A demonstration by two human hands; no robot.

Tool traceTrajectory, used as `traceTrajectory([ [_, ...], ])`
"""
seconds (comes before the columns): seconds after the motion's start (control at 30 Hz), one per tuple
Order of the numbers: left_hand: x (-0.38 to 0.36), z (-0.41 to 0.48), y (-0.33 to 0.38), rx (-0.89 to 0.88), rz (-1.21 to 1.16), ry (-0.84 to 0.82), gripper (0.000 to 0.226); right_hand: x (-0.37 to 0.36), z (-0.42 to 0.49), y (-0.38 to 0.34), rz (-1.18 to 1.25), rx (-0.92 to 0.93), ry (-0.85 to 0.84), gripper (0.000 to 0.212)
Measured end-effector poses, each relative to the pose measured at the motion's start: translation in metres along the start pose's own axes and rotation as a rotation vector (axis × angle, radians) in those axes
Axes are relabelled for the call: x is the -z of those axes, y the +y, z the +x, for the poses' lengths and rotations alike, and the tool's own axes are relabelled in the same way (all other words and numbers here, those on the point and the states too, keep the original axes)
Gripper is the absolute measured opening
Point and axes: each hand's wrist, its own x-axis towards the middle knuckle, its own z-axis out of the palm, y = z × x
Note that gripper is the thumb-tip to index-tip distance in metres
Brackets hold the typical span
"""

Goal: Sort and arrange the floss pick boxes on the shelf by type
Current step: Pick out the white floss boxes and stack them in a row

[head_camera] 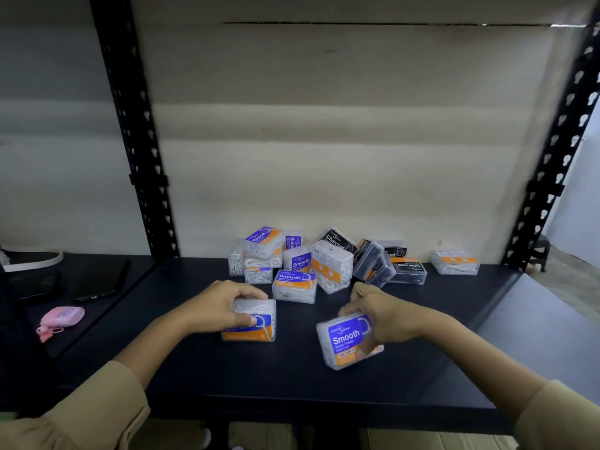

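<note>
My left hand [220,306] grips a clear Smooth floss pick box [256,329] with a blue and orange label, resting on the dark shelf [259,378]. My right hand [383,316] holds a second Smooth box [345,344], tilted, label facing me. Behind them lies a jumbled pile: several Smooth boxes [293,285] on the left and black Charcoal boxes [373,261] on the right. One clear box [454,262] sits alone at the far right.
Black perforated shelf uprights stand at the left [139,157] and right [558,151]. A cardboard back panel [324,125] closes the rear. On the surface to the left lie a dark phone [100,280] and a pink pouch [61,318].
</note>
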Motion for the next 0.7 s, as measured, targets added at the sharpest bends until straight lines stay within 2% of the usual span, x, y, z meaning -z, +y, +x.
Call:
traceTrajectory([
  [0.1,0.007,-0.008,-0.009,0.014,0.004,0.001,0.042,-0.011,0.005,-0.016,0.057,-0.001,0.168,0.053],
  [0.2,0.016,-0.019,-0.018,0.018,0.004,0.005,0.041,-0.019,0.012,-0.032,0.077,0.004,0.258,0.047],
  [0.7,0.047,-0.055,-0.053,0.100,0.017,-0.005,0.043,-0.033,0.033,-0.058,0.071,-0.010,0.319,0.045],
])
